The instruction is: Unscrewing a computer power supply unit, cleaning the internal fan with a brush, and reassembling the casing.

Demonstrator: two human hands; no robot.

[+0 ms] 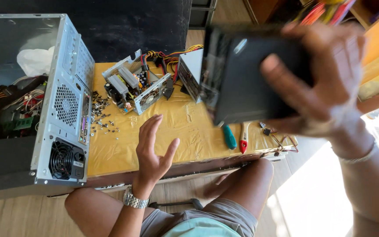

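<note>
My right hand point(325, 83) holds a black boxy computer part point(246, 74) raised close to the camera, motion-blurred, above the right side of the yellow-covered table point(154, 140). My left hand point(152, 151) hovers open over the table's front edge, fingers spread, holding nothing, a metal watch on its wrist. An opened power supply unit point(134, 85) with its circuit board exposed lies beyond my left hand. Its grey metal cover point(191, 74) stands beside it, partly hidden by the black part.
A grey desktop tower case point(62, 105) lies open at the left, wires inside. Several loose screws point(101, 116) are scattered beside it. A green-handled screwdriver point(230, 137) and red-handled pliers point(243, 140) lie near the front edge. Coloured cables point(172, 56) trail at the back. My knees are below the table.
</note>
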